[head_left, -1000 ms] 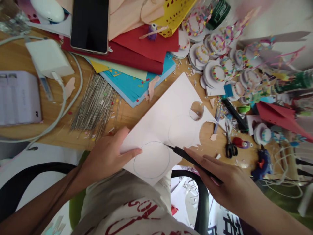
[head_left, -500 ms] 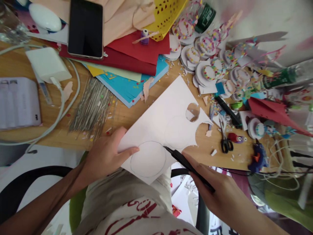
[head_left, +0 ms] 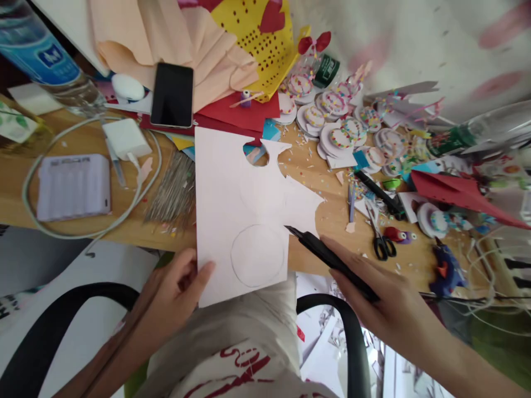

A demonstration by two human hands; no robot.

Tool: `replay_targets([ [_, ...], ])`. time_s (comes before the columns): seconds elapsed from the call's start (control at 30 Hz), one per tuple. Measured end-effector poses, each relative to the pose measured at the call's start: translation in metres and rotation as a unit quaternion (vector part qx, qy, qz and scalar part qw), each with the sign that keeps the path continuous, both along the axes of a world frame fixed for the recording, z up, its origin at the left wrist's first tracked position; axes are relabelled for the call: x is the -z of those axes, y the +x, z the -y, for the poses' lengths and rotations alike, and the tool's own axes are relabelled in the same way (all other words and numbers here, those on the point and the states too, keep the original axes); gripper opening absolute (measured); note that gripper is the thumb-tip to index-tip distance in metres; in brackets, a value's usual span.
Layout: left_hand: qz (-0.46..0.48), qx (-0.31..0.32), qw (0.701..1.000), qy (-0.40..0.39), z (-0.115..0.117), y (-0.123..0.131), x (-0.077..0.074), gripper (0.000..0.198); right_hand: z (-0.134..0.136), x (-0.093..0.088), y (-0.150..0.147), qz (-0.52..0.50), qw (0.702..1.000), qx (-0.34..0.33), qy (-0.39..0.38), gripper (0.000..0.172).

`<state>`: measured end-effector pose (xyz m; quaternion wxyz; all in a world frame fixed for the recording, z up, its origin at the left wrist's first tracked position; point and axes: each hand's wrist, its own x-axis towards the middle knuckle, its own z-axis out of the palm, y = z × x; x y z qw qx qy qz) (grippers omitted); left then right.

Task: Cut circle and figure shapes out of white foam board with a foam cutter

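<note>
My left hand point(head_left: 182, 284) pinches the lower left edge of a white sheet of card point(head_left: 219, 204), thumb on top. The card carries a pencilled circle point(head_left: 257, 255) near its lower edge and a fainter one above it. Its top and right edges have rounded cut-outs. In my right hand point(head_left: 373, 293) is a black utility knife point(head_left: 332, 258), fingers wrapped round its handle. The dark blade points up and left, close to the card's right edge; whether it touches the card I cannot tell.
Finished paper pieces with beaded rings point(head_left: 342, 138) crowd the back right. Scissors point(head_left: 380, 240) and a blue glue gun point(head_left: 446, 271) lie at the right. A phone point(head_left: 172, 95), thin wires point(head_left: 174, 190), a charger point(head_left: 126, 138) and a water bottle point(head_left: 50, 55) are at the left.
The card has turned anticlockwise, from a diagonal pose to nearly upright. My left hand has moved down and left with it, and the knife has shifted slightly right. The camera view has shifted too.
</note>
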<state>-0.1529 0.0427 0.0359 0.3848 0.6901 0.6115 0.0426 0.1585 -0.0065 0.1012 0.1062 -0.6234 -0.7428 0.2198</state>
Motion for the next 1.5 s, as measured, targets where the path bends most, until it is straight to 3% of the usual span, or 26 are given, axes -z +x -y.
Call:
replay_targets([
  [0.1,-0.123,-0.025,0.986,0.111,0.001,-0.001,-0.014,0.033,-0.005,0.006,0.001,0.022,1.000,-0.022,0.002,0.052],
  [0.17,-0.129,0.002,0.966,0.224,-0.006,0.004,-0.019,0.027,-0.008,0.009,0.003,0.048,0.997,-0.053,0.006,0.052],
  [0.23,-0.060,0.077,0.941,0.323,-0.019,0.016,-0.016,0.026,-0.013,0.011,0.004,0.083,0.992,-0.098,0.011,0.051],
  [0.33,-0.022,0.197,0.904,0.379,-0.042,0.040,0.002,0.064,-0.020,0.010,0.006,0.129,0.979,-0.157,0.013,0.050],
  [0.43,-0.052,0.256,0.903,0.342,-0.061,0.059,0.025,0.094,-0.028,0.007,0.007,0.151,0.970,-0.191,0.017,0.051],
  [0.57,-0.066,0.274,0.914,0.291,-0.068,0.063,0.040,0.102,-0.039,0.005,0.008,0.176,0.958,-0.225,0.021,0.052],
  [0.97,-0.047,0.272,0.931,0.240,-0.072,0.060,0.038,0.102,-0.076,0.013,0.004,0.175,0.938,-0.298,-0.002,0.055],
  [1.3,-0.048,0.275,0.933,0.229,-0.075,0.061,0.039,0.102,-0.077,0.010,0.005,0.203,0.938,-0.279,-0.026,0.063],
  [1.5,-0.053,0.271,0.934,0.228,-0.075,0.061,0.041,0.104,-0.082,0.010,0.007,0.169,0.945,-0.276,-0.042,0.060],
])
